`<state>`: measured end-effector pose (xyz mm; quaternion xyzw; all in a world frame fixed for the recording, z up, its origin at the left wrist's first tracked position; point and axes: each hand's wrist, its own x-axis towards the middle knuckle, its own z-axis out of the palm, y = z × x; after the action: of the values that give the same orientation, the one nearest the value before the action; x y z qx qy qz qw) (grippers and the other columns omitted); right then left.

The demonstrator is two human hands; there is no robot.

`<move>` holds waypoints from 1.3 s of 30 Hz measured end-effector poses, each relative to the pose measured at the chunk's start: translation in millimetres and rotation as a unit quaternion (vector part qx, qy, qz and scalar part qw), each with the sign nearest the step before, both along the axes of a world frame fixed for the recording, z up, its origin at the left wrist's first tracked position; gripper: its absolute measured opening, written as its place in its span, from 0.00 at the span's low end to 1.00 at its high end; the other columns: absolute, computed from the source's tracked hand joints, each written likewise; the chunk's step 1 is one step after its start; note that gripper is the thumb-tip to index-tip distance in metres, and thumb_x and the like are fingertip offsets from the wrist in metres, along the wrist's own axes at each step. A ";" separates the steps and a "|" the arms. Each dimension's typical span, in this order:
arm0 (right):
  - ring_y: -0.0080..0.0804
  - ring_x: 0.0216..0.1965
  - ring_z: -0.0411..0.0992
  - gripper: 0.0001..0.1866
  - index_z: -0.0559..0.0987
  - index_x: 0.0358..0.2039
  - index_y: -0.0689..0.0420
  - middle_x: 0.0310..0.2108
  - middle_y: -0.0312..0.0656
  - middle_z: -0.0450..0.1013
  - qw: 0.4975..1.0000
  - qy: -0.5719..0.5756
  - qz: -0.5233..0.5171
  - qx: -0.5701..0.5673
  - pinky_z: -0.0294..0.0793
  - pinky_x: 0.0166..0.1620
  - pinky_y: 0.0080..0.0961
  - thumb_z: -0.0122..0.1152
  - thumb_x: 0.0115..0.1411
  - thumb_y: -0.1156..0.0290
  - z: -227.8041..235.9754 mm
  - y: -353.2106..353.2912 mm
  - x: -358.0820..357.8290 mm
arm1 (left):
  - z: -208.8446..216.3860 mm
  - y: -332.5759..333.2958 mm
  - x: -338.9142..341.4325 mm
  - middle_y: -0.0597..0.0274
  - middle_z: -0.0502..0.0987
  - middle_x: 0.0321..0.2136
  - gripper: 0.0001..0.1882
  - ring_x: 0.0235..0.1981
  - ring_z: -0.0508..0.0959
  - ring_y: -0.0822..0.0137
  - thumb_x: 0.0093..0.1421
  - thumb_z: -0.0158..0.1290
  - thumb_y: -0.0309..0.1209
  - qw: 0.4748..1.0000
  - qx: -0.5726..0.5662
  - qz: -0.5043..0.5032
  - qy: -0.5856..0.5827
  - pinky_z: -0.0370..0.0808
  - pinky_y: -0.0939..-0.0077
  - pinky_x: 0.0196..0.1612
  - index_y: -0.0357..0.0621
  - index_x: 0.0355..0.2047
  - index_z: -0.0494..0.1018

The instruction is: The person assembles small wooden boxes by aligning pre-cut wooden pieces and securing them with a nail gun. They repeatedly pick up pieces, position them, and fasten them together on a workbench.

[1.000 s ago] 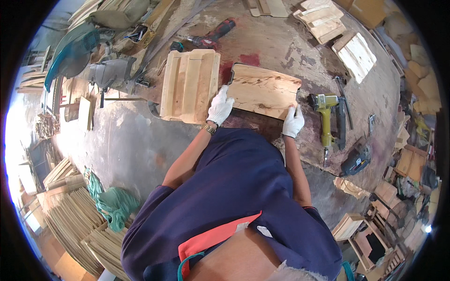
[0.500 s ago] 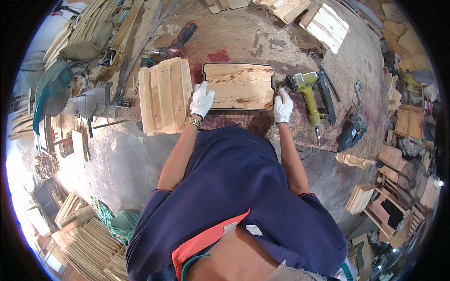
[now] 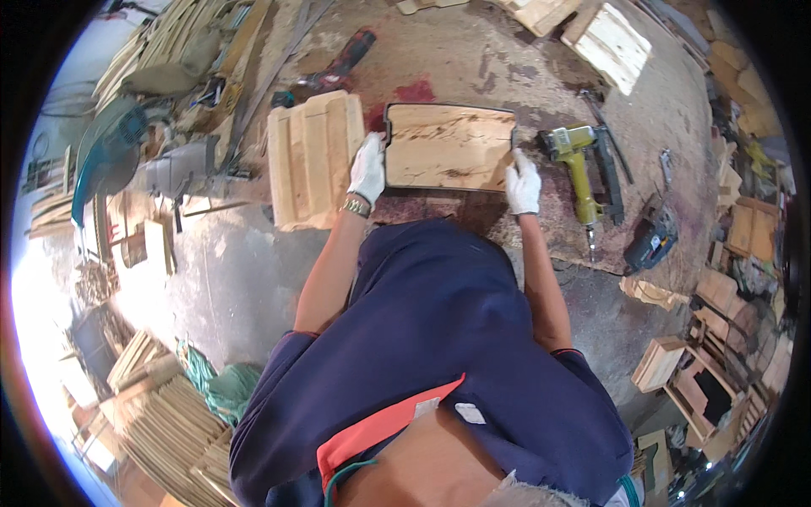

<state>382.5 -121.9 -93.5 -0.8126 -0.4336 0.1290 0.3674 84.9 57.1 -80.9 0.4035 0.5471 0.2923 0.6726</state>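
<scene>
In front of me is a rectangular wooden tray or panel (image 3: 449, 152) with a thin dark rim and notched short ends. My left hand (image 3: 367, 169), in a white glove, grips its left end, with the fingers pointing away from me. At the right end, my gloved right hand (image 3: 523, 182) has its fingers curled against the rim. Beside my left hand lies a stack of pale ridged wooden panels (image 3: 314, 160). To the right of my right hand rests a yellow-green air nailer (image 3: 578, 173).
A red and black cordless drill (image 3: 342, 66) lies at the far left of the worktable (image 3: 473, 68). A blue-black power tool (image 3: 650, 241) sits near its right front edge. Pale boards (image 3: 606, 46) lie at the back right. A teal circular saw (image 3: 110, 156) stands at the left.
The whole view has shifted, so the table's things appear farther right and slightly higher. My left hand has moved a little left against the tray's end. Both hands stay at its ends.
</scene>
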 end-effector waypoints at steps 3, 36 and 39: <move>0.56 0.43 0.74 0.22 0.79 0.53 0.57 0.41 0.58 0.75 0.999 -0.042 0.020 0.008 0.73 0.50 0.41 0.58 0.56 0.71 -3.7 -0.2 0.5 | 9.8 -2.0 4.7 0.70 0.72 0.36 0.27 0.35 0.68 0.72 0.70 0.43 0.51 0.983 -0.097 0.080 -0.131 0.66 0.76 0.42 0.39 0.54 0.71; 0.33 0.53 0.71 0.29 0.74 0.56 0.59 0.50 0.44 0.75 0.858 0.501 -0.111 0.036 0.69 0.53 0.28 0.44 0.52 0.83 15.3 -11.8 22.3 | -2.8 3.4 4.4 0.60 0.51 0.72 0.32 0.68 0.57 0.67 0.71 0.43 0.45 0.983 -0.106 0.032 -0.146 0.53 0.68 0.69 0.30 0.64 0.61; 0.36 0.57 0.70 0.29 0.74 0.57 0.60 0.53 0.45 0.74 0.867 0.489 -0.091 0.045 0.68 0.58 0.28 0.45 0.53 0.81 6.4 -11.9 22.6 | 0.6 3.3 4.5 0.58 0.54 0.69 0.30 0.64 0.58 0.67 0.71 0.42 0.46 0.989 -0.087 0.029 -0.114 0.55 0.70 0.64 0.33 0.63 0.64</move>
<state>405.1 -133.8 -87.1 -0.6638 -0.1284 0.4558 0.5789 89.4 60.5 -80.3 0.2915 0.5017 0.3075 0.7542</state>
